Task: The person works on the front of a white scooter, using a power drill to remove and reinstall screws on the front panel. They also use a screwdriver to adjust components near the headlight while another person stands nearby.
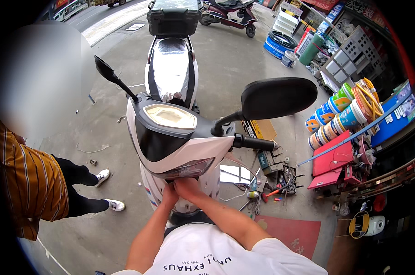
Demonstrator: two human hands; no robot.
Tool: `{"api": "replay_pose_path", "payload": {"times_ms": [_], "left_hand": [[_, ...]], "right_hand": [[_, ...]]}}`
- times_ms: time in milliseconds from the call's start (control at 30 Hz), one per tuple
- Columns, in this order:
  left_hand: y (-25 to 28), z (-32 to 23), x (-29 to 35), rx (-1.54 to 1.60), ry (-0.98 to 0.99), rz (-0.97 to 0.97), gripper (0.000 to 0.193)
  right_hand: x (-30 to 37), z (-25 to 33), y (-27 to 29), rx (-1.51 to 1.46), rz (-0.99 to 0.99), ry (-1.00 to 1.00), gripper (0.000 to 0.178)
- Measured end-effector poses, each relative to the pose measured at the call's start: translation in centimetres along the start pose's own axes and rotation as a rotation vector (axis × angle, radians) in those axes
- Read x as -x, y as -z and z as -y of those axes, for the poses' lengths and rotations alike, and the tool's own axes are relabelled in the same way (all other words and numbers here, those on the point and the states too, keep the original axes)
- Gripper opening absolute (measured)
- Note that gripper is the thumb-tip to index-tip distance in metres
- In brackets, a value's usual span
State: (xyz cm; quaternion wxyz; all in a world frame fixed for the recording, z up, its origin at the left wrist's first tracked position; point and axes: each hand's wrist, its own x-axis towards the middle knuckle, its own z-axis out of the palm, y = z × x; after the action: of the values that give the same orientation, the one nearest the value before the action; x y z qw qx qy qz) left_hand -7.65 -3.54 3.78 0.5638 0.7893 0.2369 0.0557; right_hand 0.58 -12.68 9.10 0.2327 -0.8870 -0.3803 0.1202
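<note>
A white and black scooter (180, 146) stands upright in front of me, its front end toward me. Both my hands reach under the lower edge of its headlight (187, 168), close together at the front panel. My left hand (170, 194) is just left of the middle, and my right hand (188, 188) is beside it, seemingly touching it. The fingers of both are tucked out of sight beneath the headlight, so what they hold, if anything, is hidden. Above them are the dash panel (170, 116), the right mirror (278, 98) and the bare-ended black handlebar grip (258, 144).
Hand tools (287, 181) and a toolbox (269, 162) lie on the floor at right, near a red mat (290, 233). Stacked paint buckets (326, 114) stand farther right. A person in a striped shirt (33, 183) stands at left. A parked scooter (228, 16) is behind.
</note>
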Motion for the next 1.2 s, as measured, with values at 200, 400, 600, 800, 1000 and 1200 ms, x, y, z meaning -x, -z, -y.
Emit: {"api": "replay_pose_path", "payload": {"times_ms": [200, 400, 600, 800, 1000, 1200], "left_hand": [[0.2, 0.1, 0.1, 0.024, 0.061, 0.019, 0.033], [0.4, -0.2, 0.3, 0.034, 0.033, 0.025, 0.039], [0.3, -0.5, 0.1, 0.028, 0.020, 0.007, 0.040], [0.7, -1.6, 0.2, 0.052, 0.093, 0.060, 0.038], [0.6, -0.8, -0.2, -0.025, 0.044, 0.034, 0.036], [0.6, 0.0, -0.2, -0.090, 0.019, 0.044, 0.029]], "right_hand": [[0.1, 0.5, 0.4, 0.055, 0.041, -0.036, 0.021], [0.6, 0.7, -0.1, 0.009, 0.043, -0.116, 0.020], [0.8, 0.7, 0.4, -0.014, -0.001, -0.062, 0.022], [0.6, 0.4, 0.6, 0.024, 0.047, -0.061, 0.023], [0.2, 0.1, 0.0, 0.019, -0.009, -0.020, 0.022], [0.6, 0.3, 0.2, 0.013, 0.006, -0.034, 0.021]]}}
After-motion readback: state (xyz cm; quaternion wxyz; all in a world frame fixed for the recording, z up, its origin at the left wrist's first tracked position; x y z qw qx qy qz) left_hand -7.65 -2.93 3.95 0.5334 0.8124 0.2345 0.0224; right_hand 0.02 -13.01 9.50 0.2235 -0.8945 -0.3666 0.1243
